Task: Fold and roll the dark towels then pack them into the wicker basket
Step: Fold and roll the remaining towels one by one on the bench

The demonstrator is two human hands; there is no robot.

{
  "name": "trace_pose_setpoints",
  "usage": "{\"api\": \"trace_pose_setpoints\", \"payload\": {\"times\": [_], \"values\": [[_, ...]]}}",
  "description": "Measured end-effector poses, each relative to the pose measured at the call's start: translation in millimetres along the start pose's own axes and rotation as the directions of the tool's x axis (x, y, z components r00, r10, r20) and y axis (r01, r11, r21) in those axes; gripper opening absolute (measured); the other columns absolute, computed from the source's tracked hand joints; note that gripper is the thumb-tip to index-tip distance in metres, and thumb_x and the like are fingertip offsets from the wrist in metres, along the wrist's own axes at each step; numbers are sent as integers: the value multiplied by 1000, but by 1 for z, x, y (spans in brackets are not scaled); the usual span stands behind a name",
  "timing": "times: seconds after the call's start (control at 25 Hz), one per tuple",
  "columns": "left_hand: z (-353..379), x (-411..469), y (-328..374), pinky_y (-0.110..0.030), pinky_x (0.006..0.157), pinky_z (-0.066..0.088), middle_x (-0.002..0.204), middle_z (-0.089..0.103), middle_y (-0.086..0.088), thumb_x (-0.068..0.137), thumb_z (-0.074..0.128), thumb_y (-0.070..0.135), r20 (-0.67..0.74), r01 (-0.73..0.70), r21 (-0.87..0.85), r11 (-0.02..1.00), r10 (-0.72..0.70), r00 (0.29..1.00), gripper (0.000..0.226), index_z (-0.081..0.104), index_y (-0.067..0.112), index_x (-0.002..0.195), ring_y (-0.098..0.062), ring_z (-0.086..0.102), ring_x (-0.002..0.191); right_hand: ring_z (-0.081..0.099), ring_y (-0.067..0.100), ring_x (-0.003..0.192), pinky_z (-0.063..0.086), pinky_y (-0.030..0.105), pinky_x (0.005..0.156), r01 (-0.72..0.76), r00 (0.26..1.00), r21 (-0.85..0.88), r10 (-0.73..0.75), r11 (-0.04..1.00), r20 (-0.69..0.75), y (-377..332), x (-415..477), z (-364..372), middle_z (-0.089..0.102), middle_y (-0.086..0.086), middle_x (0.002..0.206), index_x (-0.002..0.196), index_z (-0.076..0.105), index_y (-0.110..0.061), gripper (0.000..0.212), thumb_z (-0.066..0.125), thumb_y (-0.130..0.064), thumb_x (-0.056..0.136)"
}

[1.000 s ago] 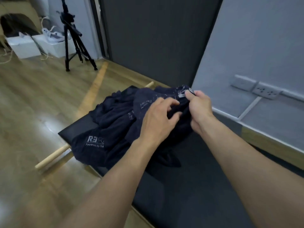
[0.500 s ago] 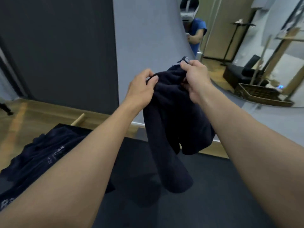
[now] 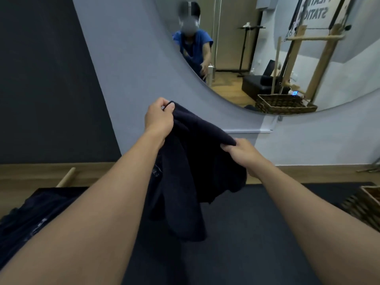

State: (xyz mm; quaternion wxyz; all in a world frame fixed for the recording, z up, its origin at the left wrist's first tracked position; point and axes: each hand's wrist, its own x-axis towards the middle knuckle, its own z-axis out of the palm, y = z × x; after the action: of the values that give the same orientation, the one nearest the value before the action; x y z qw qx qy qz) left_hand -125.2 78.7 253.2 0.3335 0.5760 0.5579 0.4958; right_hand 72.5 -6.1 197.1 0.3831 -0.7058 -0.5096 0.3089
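Holding a dark navy terry towel [image 3: 197, 161] up above the black padded bench [image 3: 257, 243], the person pinches one top corner in the left hand [image 3: 159, 118] and grips the upper edge with the curled fingers of the right hand [image 3: 244, 153], so the cloth hangs bunched and unfolded. A heap of more dark towels [image 3: 30, 219] lies at the bench's left end, while the brown wicker basket [image 3: 368, 204] sits at its right end, too little of it showing to tell what it holds. From where I stand the job looks barely begun: this towel is not yet folded or rolled, and the heap waits untouched.
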Motion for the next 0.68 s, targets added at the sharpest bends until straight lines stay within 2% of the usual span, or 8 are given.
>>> {"api": "trace_pose_setpoints", "payload": {"times": [0.08,0.16,0.28,0.4,0.44,0.56,0.6,0.68], "values": [[-11,-7,-11,-29,77,44,92,61,2,97,55,24,-71,38,223,974,-22,997,12,60,19,87,-21,58,90,68,27,92,57,42,81,-65,997,308,71,949,-8,-31,-2,-9,72,13,100,108,67,-5,20,57,-18,96],[-16,-24,-12,-31,79,49,86,64,3,93,61,27,-40,-13,253,967,24,999,12,63,19,85,-21,62,90,68,24,81,56,34,67,-116,992,452,121,884,19,-67,-2,-14,70,12,92,102,64,-5,14,61,-16,94],[-11,-65,8,-33,69,53,77,66,-1,82,73,46,275,-109,-76,991,126,953,30,65,17,87,-16,61,69,62,24,61,53,30,53,-176,984,459,168,871,59,-98,-6,-7,64,14,77,88,63,-4,5,59,-4,89],[-8,-89,13,-30,84,55,104,66,6,69,83,49,552,-224,6,975,183,813,66,56,26,125,-8,65,93,61,27,64,55,39,66,-308,951,554,275,773,145,-105,-6,-8,63,16,77,85,63,-3,10,57,-7,91],[-8,-91,8,-35,90,55,110,68,6,70,84,43,562,-234,22,972,182,807,66,56,24,127,-9,65,99,62,28,69,55,41,71,-334,941,592,300,734,159,-107,-7,-11,64,16,80,88,62,-3,10,59,-11,91],[-5,-91,-4,-48,91,55,97,75,-2,89,70,26,447,-117,-56,992,130,885,12,72,19,99,-18,70,93,65,28,74,57,41,67,-294,955,654,246,697,167,-109,-14,-19,67,15,86,97,63,-5,10,63,-14,91],[-2,-92,-3,-49,90,55,93,75,-3,93,66,27,410,-96,-70,993,116,905,9,72,21,92,-21,71,92,64,26,75,56,37,63,-249,968,669,205,700,146,-107,-18,-19,66,14,87,97,63,-7,9,64,-13,91],[5,-92,4,-49,89,55,91,74,-4,96,59,37,354,-96,-36,995,102,930,21,72,21,89,-24,70,92,63,21,81,52,29,60,-132,991,714,103,688,84,-102,-26,-14,66,9,90,98,63,-10,11,67,-14,90]]}}
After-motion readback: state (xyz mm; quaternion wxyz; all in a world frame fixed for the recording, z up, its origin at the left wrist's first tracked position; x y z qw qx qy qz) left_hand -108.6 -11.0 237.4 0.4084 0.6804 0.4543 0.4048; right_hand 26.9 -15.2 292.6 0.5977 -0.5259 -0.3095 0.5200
